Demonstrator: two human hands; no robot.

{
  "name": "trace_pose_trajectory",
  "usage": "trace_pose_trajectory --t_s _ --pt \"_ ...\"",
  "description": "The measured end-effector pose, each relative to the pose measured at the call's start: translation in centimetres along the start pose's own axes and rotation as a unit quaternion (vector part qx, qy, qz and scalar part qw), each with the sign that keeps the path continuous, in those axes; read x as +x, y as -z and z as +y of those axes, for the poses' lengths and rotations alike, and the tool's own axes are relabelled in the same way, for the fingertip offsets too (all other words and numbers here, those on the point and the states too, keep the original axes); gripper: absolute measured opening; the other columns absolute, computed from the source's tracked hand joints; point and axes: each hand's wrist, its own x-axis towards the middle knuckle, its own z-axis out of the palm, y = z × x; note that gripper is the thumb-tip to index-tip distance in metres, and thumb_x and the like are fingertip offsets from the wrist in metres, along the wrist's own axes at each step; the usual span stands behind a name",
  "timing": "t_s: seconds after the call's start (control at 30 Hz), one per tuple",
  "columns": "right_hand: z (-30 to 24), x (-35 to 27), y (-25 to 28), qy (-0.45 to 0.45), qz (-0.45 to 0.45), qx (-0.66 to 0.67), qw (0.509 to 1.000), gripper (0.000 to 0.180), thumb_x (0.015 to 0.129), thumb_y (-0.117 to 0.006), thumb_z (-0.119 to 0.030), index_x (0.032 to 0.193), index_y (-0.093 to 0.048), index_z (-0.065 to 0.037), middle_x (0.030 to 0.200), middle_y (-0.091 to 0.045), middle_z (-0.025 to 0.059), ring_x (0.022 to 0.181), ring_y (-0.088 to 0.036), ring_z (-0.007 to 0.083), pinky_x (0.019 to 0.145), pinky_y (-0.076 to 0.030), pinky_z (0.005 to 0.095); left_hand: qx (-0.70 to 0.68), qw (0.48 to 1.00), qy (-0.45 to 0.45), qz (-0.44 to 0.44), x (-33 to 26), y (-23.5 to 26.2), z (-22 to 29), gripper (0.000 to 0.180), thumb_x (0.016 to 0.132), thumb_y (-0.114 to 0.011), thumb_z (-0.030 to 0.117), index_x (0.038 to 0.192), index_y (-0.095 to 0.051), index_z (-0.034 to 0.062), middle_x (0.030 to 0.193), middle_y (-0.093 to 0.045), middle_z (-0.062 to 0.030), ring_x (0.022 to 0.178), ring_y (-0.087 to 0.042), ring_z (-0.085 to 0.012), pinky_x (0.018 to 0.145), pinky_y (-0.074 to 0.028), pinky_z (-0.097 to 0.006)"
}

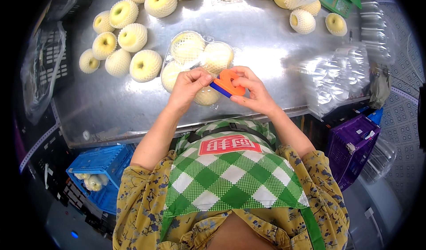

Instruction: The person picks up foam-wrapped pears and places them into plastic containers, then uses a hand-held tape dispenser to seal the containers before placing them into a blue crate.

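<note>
My right hand point(254, 90) grips a small orange and blue tape dispenser point(227, 82), with fingers through its ring. The fingers of my left hand point(191, 83) are pinched together at the dispenser's tip; what they hold is too small to make out. Just beyond and under my hands, a clear plastic clamshell pack point(202, 50) sits on the metal table point(262, 50). It holds several pale yellow fruits point(217, 57) in white foam nets, apple-like in shape. My left hand partly covers the pack's near side.
More foam-netted fruits point(146, 65) stand at the far left, others point(302, 21) at the far right beside a green scale point(333, 0). Stacked clear plastic packs point(333, 77) lie on the right. Below the table edge are a blue crate point(100, 161) and a purple crate point(353, 143).
</note>
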Motion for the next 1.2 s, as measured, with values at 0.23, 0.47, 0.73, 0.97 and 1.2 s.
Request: trace_pose_trajectory --t_s 0.23,0.47,0.73,0.97,1.2 --pt "0.3 0.2 0.1 0.01 -0.013 0.006 1.0 0.032 0.072 -0.075 -0.016 0.096 -0.06 -0.001 0.125 -0.042 0.013 0.114 -0.046 0.0248 0.097 -0.038 0.036 -0.007 0.998 0.05 -0.025 0.2 0.6 0.5 0.015 0.084 -0.068 0.016 0.082 -0.066 0.0013 0.081 -0.06 -0.0003 0.079 -0.051 -0.0083 0.077 -0.039 -0.024" --pt "2.0 -1.3 1.1 -0.036 0.024 0.043 0.998 0.024 0.076 -0.072 -0.016 0.088 -0.056 -0.001 0.115 -0.05 0.0115 0.101 -0.051 0.0202 0.09 -0.04 0.032 0.048 0.998 -0.001 0.038 0.0 0.2 -0.7 0.009 0.084 -0.067 0.011 0.084 -0.066 0.0013 0.083 -0.06 -0.0009 0.075 -0.052 -0.0077 0.071 -0.041 -0.023" --pt "5.6 -3.6 1.8 -0.094 0.103 -0.009 0.99 0.019 0.081 -0.068 -0.016 0.081 -0.057 0.0 0.096 -0.057 0.0083 0.087 -0.053 0.0164 0.077 -0.043 0.0282 0.216 0.929 -0.161 0.254 0.2 -3.2 -2.5 0.007 0.082 -0.068 0.004 0.08 -0.064 -0.0009 0.083 -0.056 -0.0034 0.062 -0.051 -0.0073 0.053 -0.043 -0.022" --pt "6.8 -3.0 1.2 -0.13 0.129 -0.042 0.982 0.024 0.079 -0.071 -0.021 0.077 -0.058 -0.002 0.083 -0.055 0.0073 0.076 -0.052 0.0162 0.068 -0.043 0.028 0.445 0.832 -0.163 0.287 0.7 -4.3 -1.6 0.013 0.069 -0.071 0.0 0.073 -0.058 -0.0009 0.074 -0.052 -0.0096 0.056 -0.049 -0.02 0.054 -0.042 -0.033" --pt "6.2 -2.4 1.4 -0.176 0.121 -0.072 0.974 0.032 0.078 -0.071 -0.03 0.073 -0.06 -0.001 0.08 -0.057 0.0097 0.074 -0.055 0.0211 0.066 -0.043 0.0328 0.585 0.746 -0.176 0.263 1.5 -3.9 -2.1 0.018 0.071 -0.071 0.002 0.08 -0.056 0.0012 0.077 -0.05 -0.0095 0.059 -0.049 -0.0206 0.058 -0.043 -0.034"
